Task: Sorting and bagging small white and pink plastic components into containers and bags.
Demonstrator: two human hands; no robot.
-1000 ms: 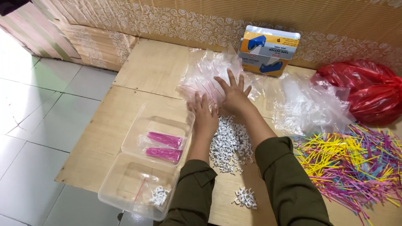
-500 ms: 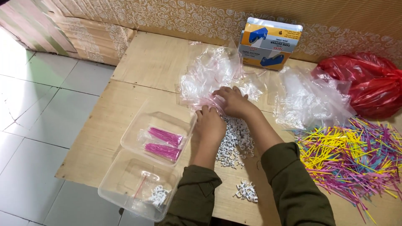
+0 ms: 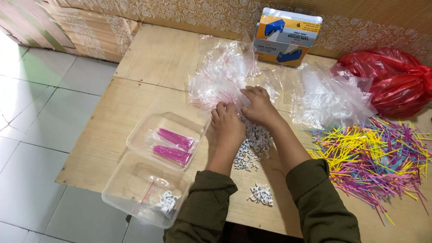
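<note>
Left hand: the left hand (image 3: 228, 122) lies knuckles up, fingers curled at the edge of the heap of clear bags (image 3: 222, 76); its grip cannot be told.
Right hand: the right hand (image 3: 257, 104) pinches one bag.
Box: one orange-and-blue carton (image 3: 286, 36) against the wall.
Trays: two clear trays (image 3: 145, 173); two pink bundles (image 3: 171, 146) in the farther tray.
Red bag: one red sack (image 3: 392, 81), far right.

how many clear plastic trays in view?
2. One tray holds two packets of pink sticks, left of the left hand. The other tray sits nearer the person, with a small bag of white clips. None seem hidden.
</note>
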